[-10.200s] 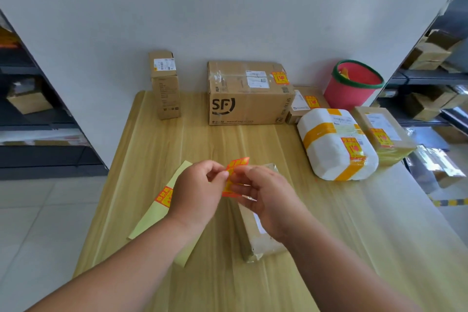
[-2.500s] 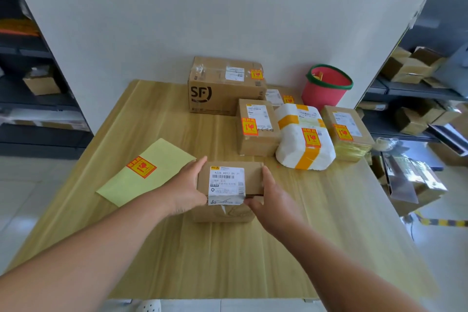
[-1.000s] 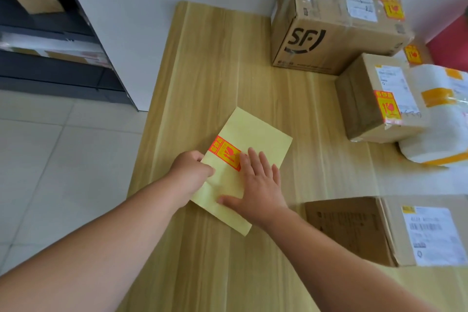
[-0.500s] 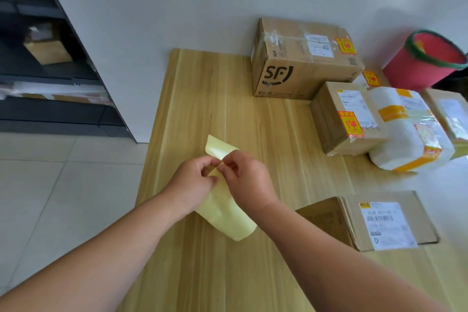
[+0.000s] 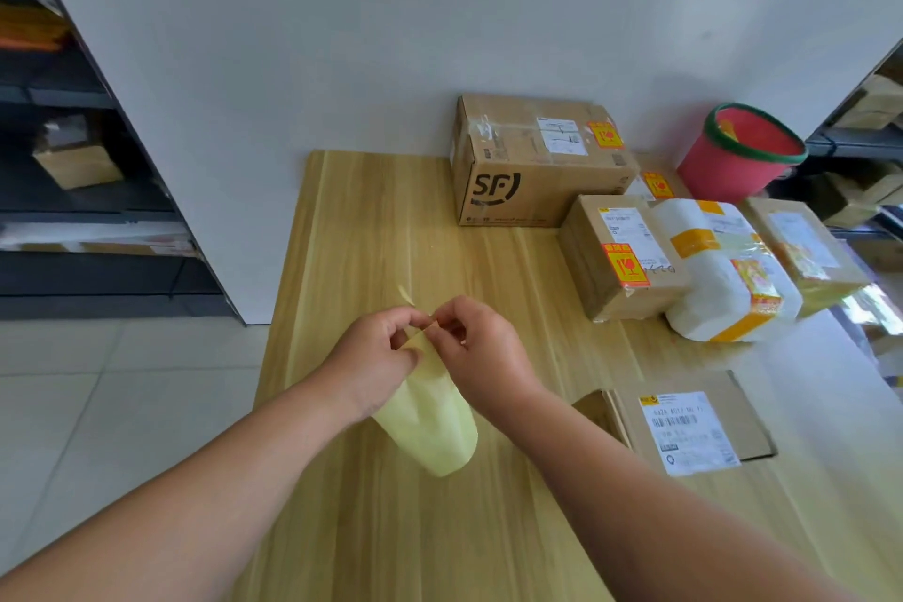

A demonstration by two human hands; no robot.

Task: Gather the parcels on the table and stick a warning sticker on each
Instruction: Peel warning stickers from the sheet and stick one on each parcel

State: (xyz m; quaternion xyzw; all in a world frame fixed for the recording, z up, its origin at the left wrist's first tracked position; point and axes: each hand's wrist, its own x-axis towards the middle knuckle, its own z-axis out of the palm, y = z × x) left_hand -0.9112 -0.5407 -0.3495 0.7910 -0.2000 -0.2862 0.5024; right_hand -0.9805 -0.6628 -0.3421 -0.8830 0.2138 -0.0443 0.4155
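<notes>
The surface (image 5: 371, 220) has its left edge just beside the left hand (image 5: 376, 347), with tiled floor (image 5: 97, 381) beyond it; its far edge meets a white wall panel (image 5: 391, 39); bare wood lies open between the hands and the boxes at the back, and on the near side under the forearms. The hands are together over the left half; the left hand grips a pale yellow sheet (image 5: 430, 425) near its top; the right hand (image 5: 481, 352) pinches that same top edge with its fingertips; what sits between the fingertips is hidden. The sheet is curled and hangs down toward the wood. A flat brown parcel (image 5: 684, 425) with a white label lies just right of the right forearm. At the back right, packed close, stand a big box marked SF (image 5: 532, 161), a smaller box (image 5: 620, 254) and a white wrapped parcel (image 5: 723, 269), each bearing an orange sticker (image 5: 627, 265); a red bucket (image 5: 742, 152) stands behind them; dark shelves (image 5: 63, 161) fill the left.
</notes>
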